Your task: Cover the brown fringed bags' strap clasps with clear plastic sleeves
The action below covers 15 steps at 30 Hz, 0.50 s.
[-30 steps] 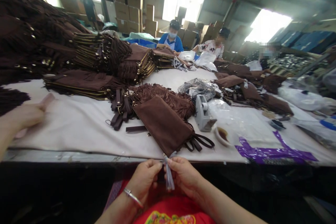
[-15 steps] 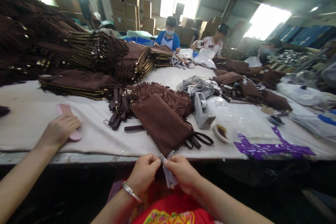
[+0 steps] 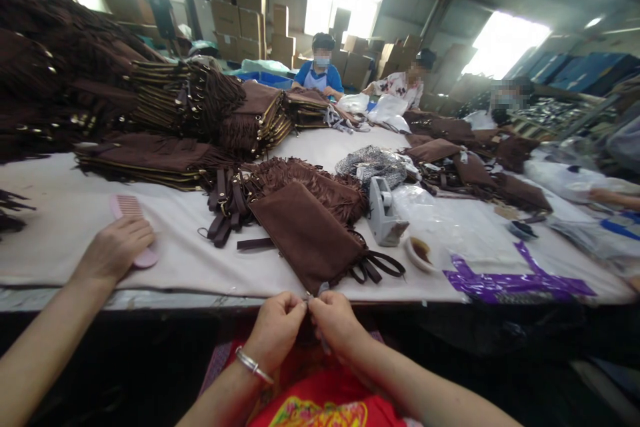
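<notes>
A brown pouch (image 3: pixel 310 233) lies slanted on the white-covered table, its lowest corner pointing at me over the front edge. At that corner my left hand (image 3: pixel 280 327), with a silver bangle on the wrist, is closed in a pinch; the small thing between its fingertips is hidden. Close beside it, my right hand (image 3: pixel 337 320) is closed on a thin grey strip (image 3: pixel 324 287), which shows above and below the fingers. The two hands' fingertips nearly touch. Dark loop straps (image 3: pixel 377 265) hang out at the pouch's right side.
At left another person's hand (image 3: pixel 117 247) rests on a pink comb (image 3: pixel 145 257). Brown fringed pouches (image 3: pixel 145 160) are stacked behind. A tape dispenser (image 3: pixel 384 213), a small bowl (image 3: pixel 420 253) and purple plastic (image 3: pixel 515 283) lie to the right. Several people work across the table.
The grey strip hung loose and spread below my right hand; now it is mostly gathered inside the fingers. My right hand has turned and moved slightly left, closer to my left hand.
</notes>
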Each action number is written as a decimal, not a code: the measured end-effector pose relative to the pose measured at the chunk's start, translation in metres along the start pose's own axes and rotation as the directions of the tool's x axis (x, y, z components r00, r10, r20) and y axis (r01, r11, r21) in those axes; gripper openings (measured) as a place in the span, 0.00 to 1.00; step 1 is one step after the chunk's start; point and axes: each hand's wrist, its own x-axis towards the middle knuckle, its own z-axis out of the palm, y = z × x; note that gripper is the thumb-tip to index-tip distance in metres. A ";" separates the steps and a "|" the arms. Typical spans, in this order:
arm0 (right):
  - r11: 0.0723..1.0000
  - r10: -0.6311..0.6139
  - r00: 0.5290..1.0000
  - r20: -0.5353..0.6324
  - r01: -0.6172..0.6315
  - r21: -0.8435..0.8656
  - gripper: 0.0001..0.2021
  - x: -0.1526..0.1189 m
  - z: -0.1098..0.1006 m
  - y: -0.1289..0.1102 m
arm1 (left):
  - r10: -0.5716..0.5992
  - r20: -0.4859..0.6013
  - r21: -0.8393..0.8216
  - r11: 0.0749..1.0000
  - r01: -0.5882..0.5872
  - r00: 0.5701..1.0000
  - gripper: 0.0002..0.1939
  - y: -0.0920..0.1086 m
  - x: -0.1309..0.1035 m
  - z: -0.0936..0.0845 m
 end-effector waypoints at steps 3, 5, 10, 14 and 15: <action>0.982 -0.151 0.986 -0.077 0.141 -0.129 0.13 0.006 -0.001 0.009 | 0.013 -0.010 0.010 1.000 -0.013 1.000 0.12 0.003 0.001 0.001; 0.944 -0.267 0.959 -0.097 0.240 -0.228 0.14 0.008 -0.004 0.015 | 0.017 -0.022 0.023 1.000 -0.017 1.000 0.11 0.007 0.001 0.001; 0.816 -0.489 0.869 0.077 0.487 -0.313 0.13 0.000 -0.016 0.024 | -0.011 0.019 0.032 0.999 0.010 1.000 0.09 0.020 0.000 -0.001; 0.794 -0.519 0.839 0.165 0.544 -0.271 0.08 -0.009 -0.021 0.021 | -0.016 0.016 0.014 1.000 0.016 1.000 0.10 0.026 -0.002 -0.001; 0.786 -0.524 0.835 0.168 0.551 -0.281 0.08 -0.009 -0.022 0.020 | -0.023 0.004 0.008 1.000 0.023 1.000 0.10 0.025 -0.001 0.000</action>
